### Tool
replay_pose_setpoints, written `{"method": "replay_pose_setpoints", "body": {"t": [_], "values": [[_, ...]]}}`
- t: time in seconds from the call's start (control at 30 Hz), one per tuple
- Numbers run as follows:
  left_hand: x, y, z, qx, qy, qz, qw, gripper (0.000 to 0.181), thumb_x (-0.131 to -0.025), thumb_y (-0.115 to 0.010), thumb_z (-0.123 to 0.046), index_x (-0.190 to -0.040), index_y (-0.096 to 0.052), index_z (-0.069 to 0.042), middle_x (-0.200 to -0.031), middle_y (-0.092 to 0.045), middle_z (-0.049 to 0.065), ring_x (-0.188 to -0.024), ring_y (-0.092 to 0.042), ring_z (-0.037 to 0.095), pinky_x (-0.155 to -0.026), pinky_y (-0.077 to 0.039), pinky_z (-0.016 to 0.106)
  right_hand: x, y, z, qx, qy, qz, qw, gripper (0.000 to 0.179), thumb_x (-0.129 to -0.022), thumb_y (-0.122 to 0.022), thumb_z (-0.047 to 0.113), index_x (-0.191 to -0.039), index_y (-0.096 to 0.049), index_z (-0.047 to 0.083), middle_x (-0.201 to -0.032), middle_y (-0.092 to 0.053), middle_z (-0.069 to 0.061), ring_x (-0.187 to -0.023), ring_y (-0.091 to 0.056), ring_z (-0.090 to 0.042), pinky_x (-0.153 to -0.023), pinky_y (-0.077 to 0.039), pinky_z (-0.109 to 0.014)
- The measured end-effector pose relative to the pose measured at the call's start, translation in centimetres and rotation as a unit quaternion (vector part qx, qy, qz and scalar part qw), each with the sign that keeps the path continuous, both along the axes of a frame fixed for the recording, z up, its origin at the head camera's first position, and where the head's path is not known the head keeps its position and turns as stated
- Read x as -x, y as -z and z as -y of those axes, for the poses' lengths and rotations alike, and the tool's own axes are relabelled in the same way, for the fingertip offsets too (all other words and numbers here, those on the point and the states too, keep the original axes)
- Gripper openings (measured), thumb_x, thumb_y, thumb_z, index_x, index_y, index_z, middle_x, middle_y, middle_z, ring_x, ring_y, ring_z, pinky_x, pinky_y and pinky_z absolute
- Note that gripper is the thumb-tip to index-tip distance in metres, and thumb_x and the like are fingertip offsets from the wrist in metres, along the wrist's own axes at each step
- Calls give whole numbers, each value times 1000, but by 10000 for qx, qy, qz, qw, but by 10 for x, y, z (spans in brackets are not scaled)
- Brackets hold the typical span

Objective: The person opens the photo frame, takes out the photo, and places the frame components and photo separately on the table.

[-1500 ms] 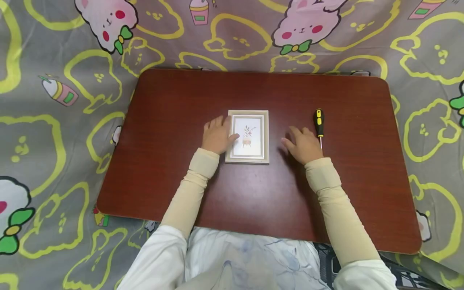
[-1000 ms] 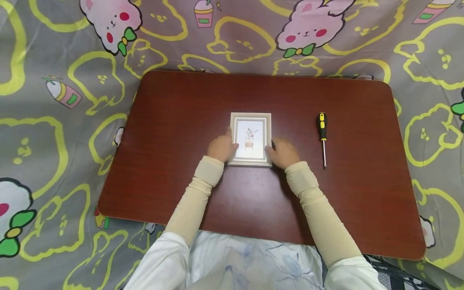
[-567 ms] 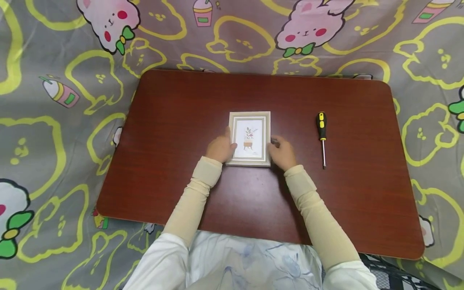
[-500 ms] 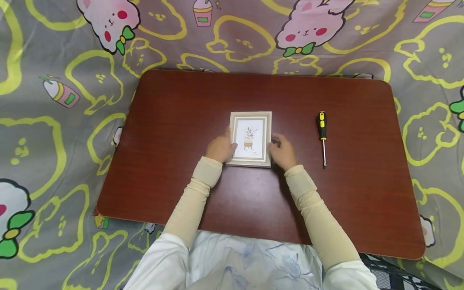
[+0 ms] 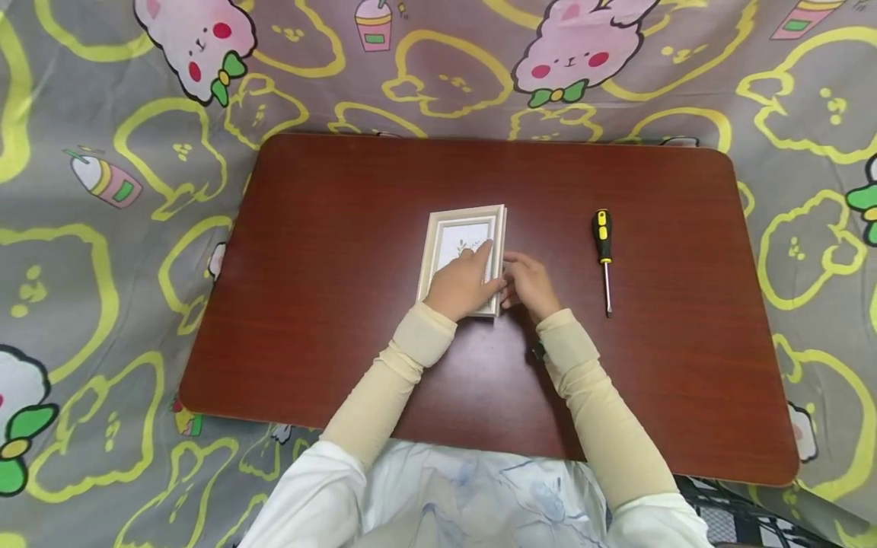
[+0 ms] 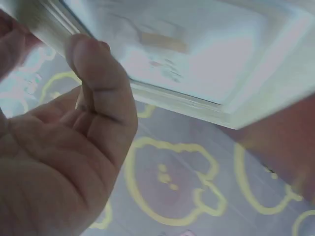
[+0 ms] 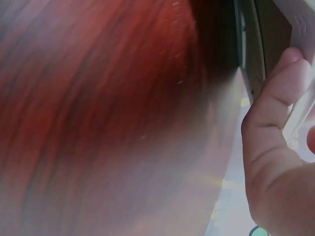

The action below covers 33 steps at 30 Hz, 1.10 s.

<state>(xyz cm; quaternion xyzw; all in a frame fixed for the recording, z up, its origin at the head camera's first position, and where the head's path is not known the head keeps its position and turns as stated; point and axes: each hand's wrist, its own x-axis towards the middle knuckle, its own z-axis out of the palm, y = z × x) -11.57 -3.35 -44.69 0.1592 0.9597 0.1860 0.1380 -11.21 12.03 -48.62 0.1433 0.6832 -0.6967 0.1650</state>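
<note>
A cream picture frame (image 5: 452,237) with a plant print is tilted over the table, its right edge raised. My left hand (image 5: 460,285) reaches across the front and grips the right border, index finger pointing up along it. In the left wrist view, the thumb (image 6: 101,73) bends over the frame's edge (image 6: 182,101). My right hand (image 5: 533,285) holds the same right side, its fingertips close to the left thumb. The right wrist view shows a right-hand digit (image 7: 273,108) against the pale frame side (image 7: 302,29), with the dark back partly visible.
A yellow and black screwdriver (image 5: 602,240) lies to the right on the red-brown table (image 5: 342,228), its shaft pointing toward me. A grey patterned cloth (image 5: 452,76) hangs behind the table and at both sides.
My left hand has moved from the frame's left edge across to its right border. The frame has tilted with its right side up. My right hand stays at the right edge; the screwdriver has not moved.
</note>
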Motion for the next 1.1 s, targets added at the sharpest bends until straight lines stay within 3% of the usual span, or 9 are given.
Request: {"method": "replay_pose_setpoints", "body": {"t": [0.2,0.4,0.67,0.9,1.1], "values": [[-5,-3,-12,620,180,-413,9971,85,-93,-68,-49,-161,-27,-17,-109,-60,16,-71,-60,22,-53,-52,36,0,-6,5,232,-33,61,9997,53,-89,-41,2,-140,-55,-2,-85,-60,-13,-54,-57,-14,-46,-52,-28],[-10,-5,-17,1117,263,-1087,9874,80,-93,-68,-45,-159,-34,-14,-110,-61,19,-84,-64,27,-54,-54,37,-1,-12,8,449,2,-61,9990,46,-94,-43,4,-138,-54,-4,-76,-62,-8,-53,-58,-14,-49,-53,-28],[-15,-9,-21,1223,-22,-1549,9803,75,-88,-69,-28,-155,-41,-9,-106,-62,17,-87,-63,28,-56,-54,36,-2,-16,12,489,10,-206,9986,42,-96,-43,5,-135,-56,-6,-79,-66,-1,-65,-62,-12,-59,-54,-27],[-17,-14,-23,1360,-424,-1897,9715,78,-85,-76,-32,-151,-45,-4,-108,-60,16,-86,-63,27,-55,-54,34,-3,-10,14,942,-75,-270,9952,37,-108,-43,19,-127,-57,-10,-83,-66,-1,-66,-62,-11,-59,-54,-26],[-16,-17,-20,1224,-665,-2367,9616,69,-85,-73,-21,-147,-51,-2,-104,-60,18,-70,-63,23,-46,-53,33,-8,7,22,417,-487,-39,9979,35,-103,-48,13,-123,-62,-12,-75,-64,-2,-62,-62,-12,-58,-56,-27]]}}
